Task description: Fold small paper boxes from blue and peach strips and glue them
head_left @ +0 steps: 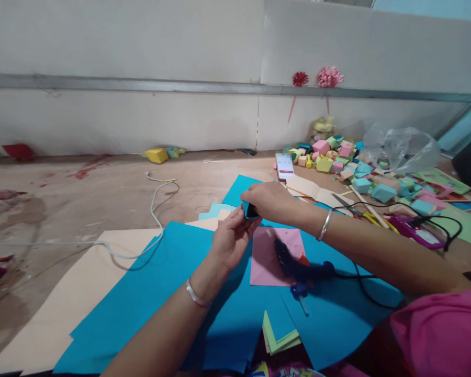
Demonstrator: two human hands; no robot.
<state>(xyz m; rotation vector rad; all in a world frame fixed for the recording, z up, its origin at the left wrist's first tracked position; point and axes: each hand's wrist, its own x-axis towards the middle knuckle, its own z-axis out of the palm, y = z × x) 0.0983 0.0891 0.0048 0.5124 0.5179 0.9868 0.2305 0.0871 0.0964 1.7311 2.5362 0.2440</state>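
Both hands meet around a small blue folded paper piece (250, 210) with a dark hollow inside. My left hand (232, 235) holds it from below, its fingers curled against the paper. From above and the right, my right hand (269, 200) grips the upper edge, with some fingertips hidden behind the piece. Just below the hands, a dark blue glue gun (298, 264) lies on a pink paper square (262, 262). Large blue sheets (141, 298) spread underneath.
Peach sheets (63, 298) and a white cable (154, 209) lie left. Small paper boxes (324, 163) are heaped at the back right, near a phone (284, 166) and a plastic bag (402, 149). Scissors (371, 217) and a magenta device (418, 230) lie right.
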